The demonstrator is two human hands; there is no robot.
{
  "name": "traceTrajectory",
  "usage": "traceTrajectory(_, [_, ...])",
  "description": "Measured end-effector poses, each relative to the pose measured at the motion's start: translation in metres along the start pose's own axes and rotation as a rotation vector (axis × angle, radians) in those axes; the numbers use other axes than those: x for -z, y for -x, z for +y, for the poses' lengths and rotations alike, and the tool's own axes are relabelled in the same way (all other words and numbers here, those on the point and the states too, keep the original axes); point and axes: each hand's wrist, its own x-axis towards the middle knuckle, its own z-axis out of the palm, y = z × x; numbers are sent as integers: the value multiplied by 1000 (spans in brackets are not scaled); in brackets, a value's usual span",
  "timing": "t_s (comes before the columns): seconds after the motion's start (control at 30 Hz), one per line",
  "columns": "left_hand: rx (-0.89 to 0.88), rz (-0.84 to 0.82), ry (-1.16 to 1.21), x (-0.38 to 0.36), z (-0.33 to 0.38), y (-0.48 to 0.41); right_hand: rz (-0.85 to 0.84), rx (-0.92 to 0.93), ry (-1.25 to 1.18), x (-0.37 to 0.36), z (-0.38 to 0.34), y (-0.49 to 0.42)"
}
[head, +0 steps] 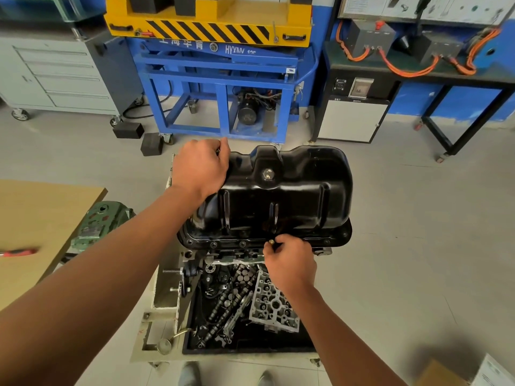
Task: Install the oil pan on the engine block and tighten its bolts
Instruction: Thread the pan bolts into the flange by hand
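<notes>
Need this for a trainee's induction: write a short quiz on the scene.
1. True or false: the right hand pinches a bolt at the near flange of the pan.
2. The left hand holds: A) the pan's far left corner; B) a screwdriver; C) nothing.
3. What hex-headed part sits in the pan's upturned bottom?
Key: 1 true; 2 A; 3 the plug.

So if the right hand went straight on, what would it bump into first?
Likely the pan, at its near rim. The right hand pinches a bolt right there, pointing at the pan's wall; depth is unclear.
</notes>
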Motion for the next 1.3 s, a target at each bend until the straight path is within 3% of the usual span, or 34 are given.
traceTrajectory(0.13, [9,-83,-70,8,5,-7,12,9,41,2,-2,-6])
traceTrajectory(0.27, [53,-66,52,20,13,3,2,16,84,4,3,-6])
traceTrajectory(0.37, [224,-120,367,30,17,21,-25,33,67,4,4,-5])
traceTrajectory(0.5, [583,-401,870,36,14,70,-35,23,44,11,-5,-2])
traceTrajectory(0.63, [710,-671,911,29,2,118,-28,231,-269,22,-28,16])
traceTrajectory(0.7, [816,-743,965,22,1,132,-176,333,-505,25,-47,27])
traceTrajectory(0.77, [889,-761,1029,15,0,138,-316,312,-574,25,-62,31])
traceTrajectory(1.1, [902,-801,1145,4,-30,143,-428,150,-501,9,-87,32])
traceTrajectory(1.2, [888,-836,1134,3,-33,143,-376,118,-519,1,-84,35])
traceTrajectory(1.3, [853,-868,1070,2,-35,140,-145,125,-488,-2,-67,34])
